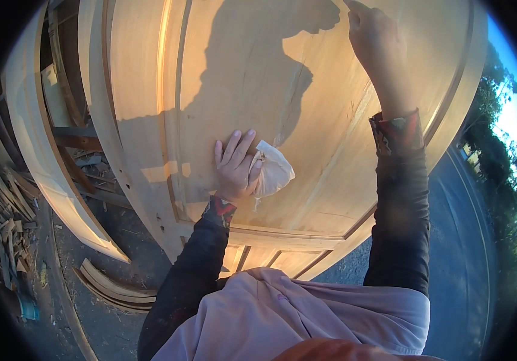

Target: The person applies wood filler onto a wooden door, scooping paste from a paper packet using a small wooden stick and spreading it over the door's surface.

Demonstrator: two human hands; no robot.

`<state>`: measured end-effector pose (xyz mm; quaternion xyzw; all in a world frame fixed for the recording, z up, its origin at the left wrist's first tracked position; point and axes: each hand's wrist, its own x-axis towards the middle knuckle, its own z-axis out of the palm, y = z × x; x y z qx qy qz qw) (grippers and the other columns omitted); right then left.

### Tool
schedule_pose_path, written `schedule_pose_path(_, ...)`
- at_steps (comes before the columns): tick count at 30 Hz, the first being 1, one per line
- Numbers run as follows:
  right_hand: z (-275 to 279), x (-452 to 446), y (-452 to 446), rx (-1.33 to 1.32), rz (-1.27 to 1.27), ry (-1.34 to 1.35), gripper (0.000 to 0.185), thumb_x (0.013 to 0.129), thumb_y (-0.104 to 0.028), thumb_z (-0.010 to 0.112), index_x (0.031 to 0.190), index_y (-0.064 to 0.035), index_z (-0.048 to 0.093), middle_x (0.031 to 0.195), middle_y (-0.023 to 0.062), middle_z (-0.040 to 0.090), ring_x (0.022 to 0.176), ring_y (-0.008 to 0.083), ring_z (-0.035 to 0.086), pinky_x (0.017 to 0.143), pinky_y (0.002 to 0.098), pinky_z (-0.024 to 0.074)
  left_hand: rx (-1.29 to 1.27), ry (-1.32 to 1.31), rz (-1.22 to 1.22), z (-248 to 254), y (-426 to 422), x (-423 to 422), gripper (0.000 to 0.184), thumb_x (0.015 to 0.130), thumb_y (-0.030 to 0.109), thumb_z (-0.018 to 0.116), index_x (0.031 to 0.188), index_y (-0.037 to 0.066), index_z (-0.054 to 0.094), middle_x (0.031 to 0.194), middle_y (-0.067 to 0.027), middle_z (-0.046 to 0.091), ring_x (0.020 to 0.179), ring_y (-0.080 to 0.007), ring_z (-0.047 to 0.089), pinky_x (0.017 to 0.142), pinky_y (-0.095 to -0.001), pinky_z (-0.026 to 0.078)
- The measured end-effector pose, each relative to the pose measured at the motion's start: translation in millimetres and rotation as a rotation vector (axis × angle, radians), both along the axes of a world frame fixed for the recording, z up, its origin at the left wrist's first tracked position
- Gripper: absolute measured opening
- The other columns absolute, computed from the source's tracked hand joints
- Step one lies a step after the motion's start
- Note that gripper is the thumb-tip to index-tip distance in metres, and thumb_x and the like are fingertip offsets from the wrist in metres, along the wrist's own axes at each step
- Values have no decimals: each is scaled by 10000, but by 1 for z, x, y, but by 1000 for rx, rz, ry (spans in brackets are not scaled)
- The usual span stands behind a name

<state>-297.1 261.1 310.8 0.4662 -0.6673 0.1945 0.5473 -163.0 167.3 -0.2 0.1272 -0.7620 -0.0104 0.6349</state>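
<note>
A large pale wooden door [324, 144] with raised panels stands in front of me. My left hand [234, 171] rests against its panel, some fingers stretched along the wood. Between that hand's thumb and fingers a small whitish plastic bag [275, 171] is pinched; its contents cannot be made out. Up near the top of the view, my right hand [380, 45] is at the door's surface with the fingers bent together and one finger pointing to the left. Whatever those fingers may hold is hidden.
Curved wooden pieces [114, 287] lie on the dirt ground at the lower left. Beside the door stand wooden frames [59, 180], with a pile of scrap wood [8, 192] at the far left. A paved road [460, 240] and trees [490, 120] are on the right.
</note>
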Motion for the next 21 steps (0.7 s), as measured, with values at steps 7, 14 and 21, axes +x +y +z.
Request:
schedule_pose_path(7,-11,6,19,-5,152,-277,307,887,-178,512,1172,-175,626,753,141,624,661,269,583,635,361,474,-13,-7,1,-6,-2,-2,276,866,256,482,776,48,640,1329,-86,515,1282,-287,402,1101,-463,138)
schedule_pose_path(14,-116,9,80,377,444,-662,357,895,-150,551,1251,-118,572,609,1,484,561,89,474,534,272,409,5,2,-16,1,2,0,261,861,240,497,760,46,639,1342,-88,504,1281,-279,401,1092,-469,141)
schedule_pose_path(21,-227,13,136,-51,601,-1342,268,879,-224,643,992,18,662,641,-40,461,588,30,366,522,214,323,34,-50,-64,9,12,9,223,872,197,526,785,28,643,1350,-105,491,1290,-315,384,1071,-458,212)
